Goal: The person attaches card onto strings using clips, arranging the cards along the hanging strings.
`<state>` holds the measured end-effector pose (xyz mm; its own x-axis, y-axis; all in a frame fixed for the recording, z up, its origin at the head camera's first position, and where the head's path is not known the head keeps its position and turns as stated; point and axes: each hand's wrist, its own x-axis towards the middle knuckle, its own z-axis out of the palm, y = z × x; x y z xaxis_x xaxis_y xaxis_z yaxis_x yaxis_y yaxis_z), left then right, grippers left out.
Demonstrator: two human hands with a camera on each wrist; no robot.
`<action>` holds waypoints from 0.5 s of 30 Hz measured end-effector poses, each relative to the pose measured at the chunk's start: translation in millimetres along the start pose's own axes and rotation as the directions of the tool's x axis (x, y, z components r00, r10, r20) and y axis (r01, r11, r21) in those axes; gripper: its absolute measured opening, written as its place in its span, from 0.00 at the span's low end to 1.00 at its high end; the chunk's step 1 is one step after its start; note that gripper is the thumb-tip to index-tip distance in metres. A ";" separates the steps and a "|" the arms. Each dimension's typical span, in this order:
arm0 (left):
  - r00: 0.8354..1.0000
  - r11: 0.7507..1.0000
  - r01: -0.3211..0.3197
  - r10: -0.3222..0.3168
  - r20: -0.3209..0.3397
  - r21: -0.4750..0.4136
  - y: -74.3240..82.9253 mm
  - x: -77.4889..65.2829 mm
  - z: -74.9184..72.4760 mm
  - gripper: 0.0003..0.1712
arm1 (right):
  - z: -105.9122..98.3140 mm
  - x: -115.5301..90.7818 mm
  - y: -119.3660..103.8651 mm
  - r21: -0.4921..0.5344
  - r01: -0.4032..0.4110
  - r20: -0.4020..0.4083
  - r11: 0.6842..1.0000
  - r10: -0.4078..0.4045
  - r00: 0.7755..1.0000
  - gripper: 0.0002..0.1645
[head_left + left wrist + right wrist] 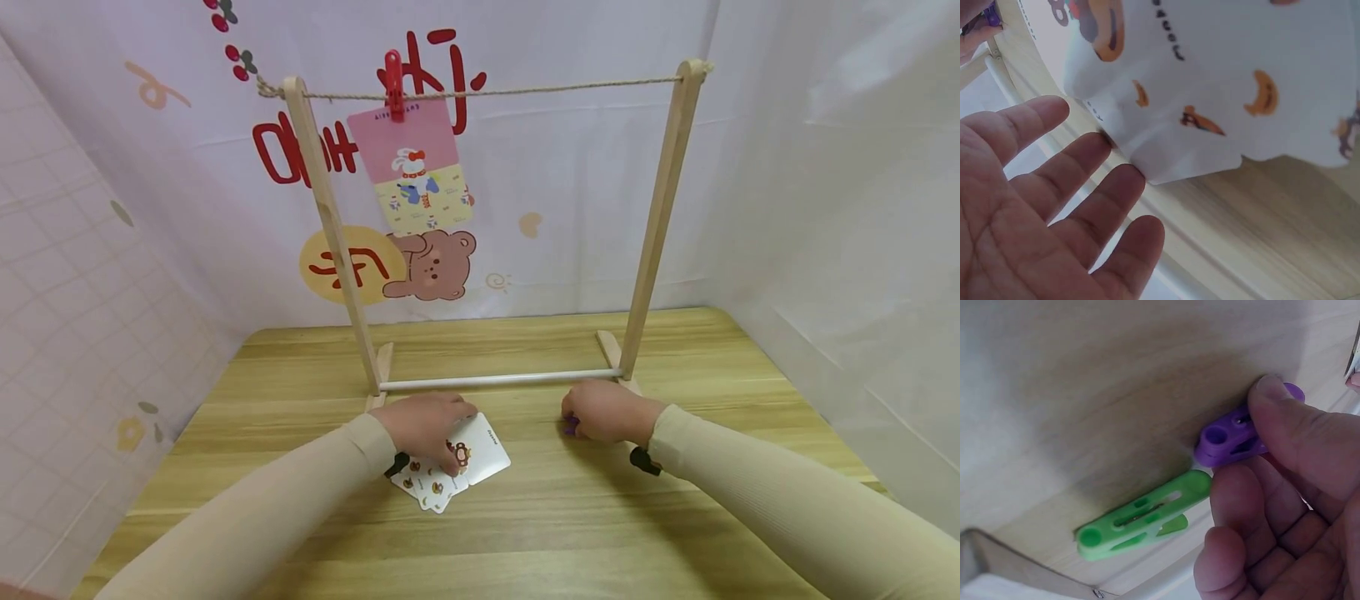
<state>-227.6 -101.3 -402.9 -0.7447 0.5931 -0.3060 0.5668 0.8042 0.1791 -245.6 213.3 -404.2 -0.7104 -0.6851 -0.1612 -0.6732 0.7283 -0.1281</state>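
One card (412,171) hangs from the rope (555,87) by a red clip (394,87); the work looks barely begun, with the loose cards (483,450) unhung on the table (555,533).

Left hand (423,423) reaches over those cards, fingers spread and fairly straight, fingertips at a card's edge without closing on it; right hand (609,411), low near the stand's (660,225) right foot, pinches a purple clip (1222,440) between thumb and fingers, a green clip (1138,512) just beside it.
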 end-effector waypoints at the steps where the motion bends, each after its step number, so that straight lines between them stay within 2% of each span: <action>1: 1.000 1.000 -0.003 0.003 -0.003 0.005 -0.1 0.3 -0.2 0.51 | -0.3 -0.1 -0.1 0.001 0.000 0.000 1.000 0.000 1.000 0.13; 8: 1.000 1.000 -0.006 0.006 -0.014 0.007 -2.8 2.0 0.5 0.49 | -0.3 -0.6 0.5 -0.003 0.015 -0.006 1.000 -0.015 1.000 0.10; 15: 1.000 1.000 -0.015 0.014 -0.016 -0.015 -3.6 2.9 -1.7 0.43 | -0.6 -0.1 -1.0 -0.002 0.012 -0.010 1.000 -0.012 1.000 0.11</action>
<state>-232.3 -102.4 -402.8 -0.7419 0.6052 -0.2886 0.5725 0.7959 0.1972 -245.0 212.7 -403.5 -0.7041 -0.6941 -0.1498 -0.6823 0.7197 -0.1282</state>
